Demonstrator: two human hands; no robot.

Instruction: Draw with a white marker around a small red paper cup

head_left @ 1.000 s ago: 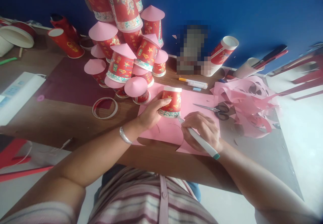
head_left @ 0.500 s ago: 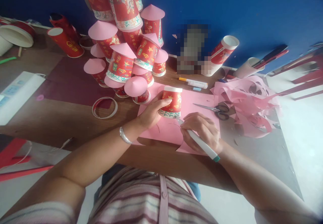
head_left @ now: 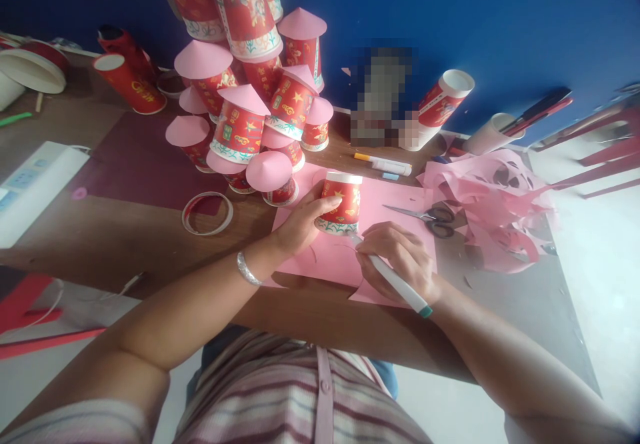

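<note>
My left hand (head_left: 300, 224) grips a red patterned paper cup (head_left: 344, 202) that stands upside down on a pink paper sheet (head_left: 387, 197). My right hand (head_left: 400, 261) is closed around a white marker pen (head_left: 400, 287) with a teal end. The pen's tip touches the paper at the cup's lower rim. A cluster of red cups with pink cone roofs (head_left: 250, 114) rises just behind the sheet.
Scissors (head_left: 425, 216) lie on the sheet to the right, beside a heap of pink paper scraps (head_left: 493, 207). A tape roll (head_left: 207, 213) lies left of the sheet. Two markers (head_left: 383, 163) rest behind the cup. A white power strip (head_left: 35, 187) sits far left.
My right hand with the pen has crept slightly left along the cup's rim. The cup and my left hand stay put.
</note>
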